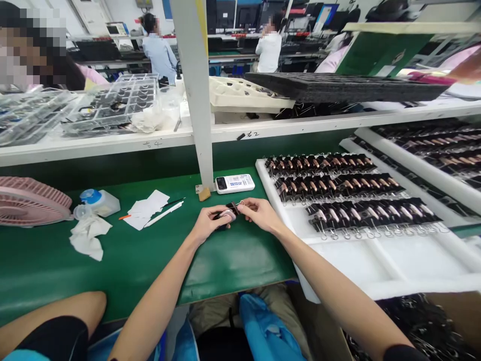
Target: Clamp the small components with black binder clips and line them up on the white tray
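Observation:
Both hands meet over the green mat (150,255) near its middle. My left hand (209,224) is closed around a small dark part with a silvery face (226,216). My right hand (259,213) pinches a black binder clip (235,206) by its wire handle, right against that part. To the right lies a white foam tray (376,260) with three rows of black clipped parts with copper pieces (338,188).
A white timer (235,183) lies by the white post (195,90). A white pen (164,214), paper slips (146,206), crumpled wipes (88,236), a small bottle (98,201) and a pink fan (30,201) sit to the left. Another person's arm (48,321) rests at the lower left. Shelves above hold trays.

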`<state>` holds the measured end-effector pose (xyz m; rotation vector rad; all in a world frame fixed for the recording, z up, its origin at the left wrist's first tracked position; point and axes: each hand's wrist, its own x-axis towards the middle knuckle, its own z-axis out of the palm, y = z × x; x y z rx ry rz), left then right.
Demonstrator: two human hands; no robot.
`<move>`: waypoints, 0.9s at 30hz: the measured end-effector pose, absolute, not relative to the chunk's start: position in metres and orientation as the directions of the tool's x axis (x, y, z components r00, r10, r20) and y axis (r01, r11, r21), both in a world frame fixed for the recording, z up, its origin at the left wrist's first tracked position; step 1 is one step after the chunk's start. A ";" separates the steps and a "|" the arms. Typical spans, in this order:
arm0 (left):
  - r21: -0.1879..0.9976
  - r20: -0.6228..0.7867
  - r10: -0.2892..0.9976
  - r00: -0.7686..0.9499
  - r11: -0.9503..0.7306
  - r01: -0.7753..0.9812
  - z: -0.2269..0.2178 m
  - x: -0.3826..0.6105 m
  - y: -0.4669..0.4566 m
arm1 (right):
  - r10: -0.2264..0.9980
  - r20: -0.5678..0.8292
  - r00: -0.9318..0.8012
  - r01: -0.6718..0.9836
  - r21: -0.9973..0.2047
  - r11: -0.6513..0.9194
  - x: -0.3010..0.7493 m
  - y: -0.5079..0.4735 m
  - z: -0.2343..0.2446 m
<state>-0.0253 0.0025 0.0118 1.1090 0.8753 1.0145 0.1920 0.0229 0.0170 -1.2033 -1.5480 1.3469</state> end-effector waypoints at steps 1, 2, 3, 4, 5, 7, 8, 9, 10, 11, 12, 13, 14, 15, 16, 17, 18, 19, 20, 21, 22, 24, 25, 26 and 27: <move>0.970 -0.037 0.953 0.301 0.106 -0.217 0.013 -0.027 0.003 | 0.958 -0.029 -0.284 0.122 -0.993 0.006 0.194 0.024 0.016; 0.968 -0.014 0.957 0.290 0.085 -0.234 0.014 -0.029 0.004 | 0.957 -0.016 -0.289 0.055 -0.998 0.000 0.195 0.025 0.015; 0.966 0.002 0.960 0.279 0.070 -0.248 0.015 -0.031 0.005 | 0.955 -0.007 -0.296 -0.014 -1.000 -0.011 0.196 0.026 0.015; 0.965 0.008 0.963 0.271 0.064 -0.254 0.016 -0.033 0.006 | 0.952 -0.002 -0.305 -0.075 -0.997 -0.027 0.197 0.027 0.015; 0.965 0.003 0.964 0.265 0.067 -0.254 0.016 -0.034 0.006 | 0.950 -0.004 -0.311 -0.121 -0.992 -0.043 0.198 0.027 0.015; 0.966 -0.023 0.966 0.257 0.088 -0.243 0.017 -0.037 0.007 | 0.949 -0.017 -0.315 -0.177 -0.981 -0.076 0.198 0.027 0.015; 0.967 -0.037 0.967 0.251 0.097 -0.233 0.017 -0.038 0.006 | 0.949 -0.023 -0.316 -0.193 -0.977 -0.088 0.197 0.026 0.016; 0.969 -0.047 0.969 0.243 0.104 -0.224 0.017 -0.038 0.006 | 0.947 -0.030 -0.318 -0.204 -0.974 -0.099 0.197 0.026 0.016; 0.971 -0.055 0.971 0.234 0.107 -0.215 0.017 -0.038 0.006 | 0.947 -0.034 -0.320 -0.212 -0.971 -0.107 0.196 0.025 0.016; 0.972 -0.063 0.971 0.229 0.111 -0.205 0.017 -0.038 0.006 | 0.947 -0.038 -0.319 -0.217 -0.970 -0.112 0.195 0.024 0.016; 0.974 -0.070 0.971 0.227 0.116 -0.195 0.017 -0.038 0.005 | 0.948 -0.041 -0.316 -0.219 -0.969 -0.115 0.194 0.024 0.016; 0.975 -0.077 0.971 0.228 0.121 -0.186 0.017 -0.038 0.005 | 0.949 -0.045 -0.313 -0.216 -0.969 -0.117 0.193 0.023 0.016; 0.976 -0.082 0.969 0.233 0.126 -0.180 0.017 -0.038 0.005 | 0.950 -0.049 -0.309 -0.208 -0.971 -0.118 0.192 0.023 0.016; 0.976 -0.085 0.967 0.242 0.129 -0.175 0.017 -0.038 0.005 | 0.951 -0.055 -0.305 -0.196 -0.973 -0.119 0.191 0.023 0.016; 0.977 -0.084 0.964 0.251 0.130 -0.171 0.016 -0.038 0.005 | 0.950 -0.061 -0.307 -0.180 -0.976 -0.121 0.190 0.022 0.015; 0.977 -0.082 0.962 0.259 0.128 -0.168 0.016 -0.038 0.005 | 0.947 -0.068 -0.313 -0.164 -0.979 -0.124 0.189 0.022 0.015; 0.978 -0.078 0.961 0.265 0.126 -0.166 0.016 -0.038 0.005 | 0.945 -0.072 -0.320 -0.149 -0.981 -0.125 0.188 0.022 0.015; 0.979 -0.077 0.960 0.269 0.124 -0.162 0.015 -0.038 0.005 | 0.942 -0.071 -0.328 -0.138 -0.983 -0.122 0.187 0.021 0.015; 0.980 -0.076 0.959 0.271 0.122 -0.155 0.015 -0.037 0.005 | 0.940 -0.067 -0.335 -0.129 -0.985 -0.116 0.186 0.021 0.014; 0.982 -0.076 0.959 0.272 0.120 -0.148 0.015 -0.036 0.004 | 0.939 -0.061 -0.339 -0.121 -0.987 -0.108 0.185 0.020 0.014; 0.983 -0.076 0.959 0.274 0.117 -0.140 0.016 -0.036 0.004 | 0.939 -0.053 -0.341 -0.116 -0.988 -0.097 0.184 0.020 0.013; 0.985 -0.079 0.958 0.275 0.117 -0.124 0.017 -0.034 0.003 | 0.941 -0.038 -0.336 -0.105 -0.991 -0.078 0.184 0.019 0.011; 0.986 -0.081 0.958 0.273 0.117 -0.118 0.018 -0.034 0.003 | 0.943 -0.033 -0.332 -0.099 -0.993 -0.070 0.184 0.019 0.010; 0.986 -0.084 0.959 0.270 0.119 -0.114 0.019 -0.034 0.003 | 0.943 -0.028 -0.331 -0.092 -0.994 -0.062 0.184 0.020 0.009; 0.987 -0.087 0.960 0.265 0.120 -0.112 0.019 -0.034 0.004 | 0.943 -0.024 -0.332 -0.086 -0.995 -0.056 0.184 0.020 0.008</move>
